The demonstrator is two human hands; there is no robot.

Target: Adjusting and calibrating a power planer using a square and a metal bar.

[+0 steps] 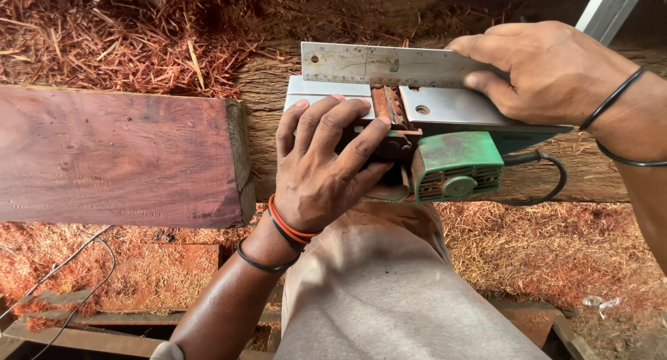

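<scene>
A green electric planer (458,167) lies upside down on a rough timber, its silver sole plate (451,106) facing up. My left hand (325,167) grips the planer's front end, fingers over the plate beside the cutter slot. My right hand (552,71) presses a steel ruler (379,64) on edge along the far side of the sole plate. Black and orange bands circle my left wrist, black bands my right wrist.
A thick reddish plank (118,155) lies to the left on the timber. Red wood shavings (132,37) cover the ground behind and below. The planer's black cord (549,186) loops at right. My knee in beige trousers (389,283) fills the lower middle. A thin cable (76,276) trails lower left.
</scene>
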